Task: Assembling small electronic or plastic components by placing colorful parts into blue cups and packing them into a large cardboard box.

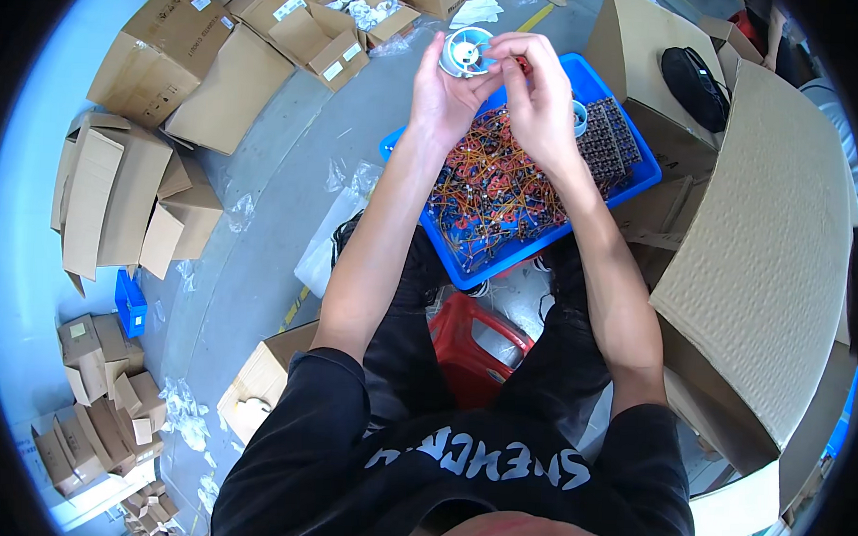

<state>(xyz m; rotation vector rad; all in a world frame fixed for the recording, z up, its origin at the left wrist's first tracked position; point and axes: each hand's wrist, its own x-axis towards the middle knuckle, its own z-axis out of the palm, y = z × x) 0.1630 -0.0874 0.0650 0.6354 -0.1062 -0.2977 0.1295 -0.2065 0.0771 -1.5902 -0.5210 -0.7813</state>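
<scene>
A: Where was the white cylindrical housing (467,52) located?
B: At the far side of the work area, raised above the far-left edge of the blue tray (652,170). Its open end, with spokes and a central hub, was visible.

A: State the condition of the left hand (444,108).
B: It supported the housing from the near-left side. The thumb lay along the left wall, the other fingers passed beneath, and together they were closed on the part.

A: And the right hand (539,102)?
B: It was positioned at the right rim of the housing. Its fingers were bent, with the thumb and index fingertip near each other. A small red item (523,65) showed among them; whether the fingers were clamped on it could not be determined.

A: List the tray contents.
B: A tangled mass of wired components (494,176), with orange leads and red pieces, covered the left and near portions. Dark block-like parts (606,142) were set in rows at the right. A second, light-blue cylindrical part (580,120) stood just left of those rows, near the right wrist.

A: Identify the surroundings.
B: A red plastic stool (474,336) showed between the person's legs. A large open carton (761,223) occupied the right side, and a black pouch (692,88) rested on cardboard at the far right. Further cartons (172,51) stood at the far left.
</scene>
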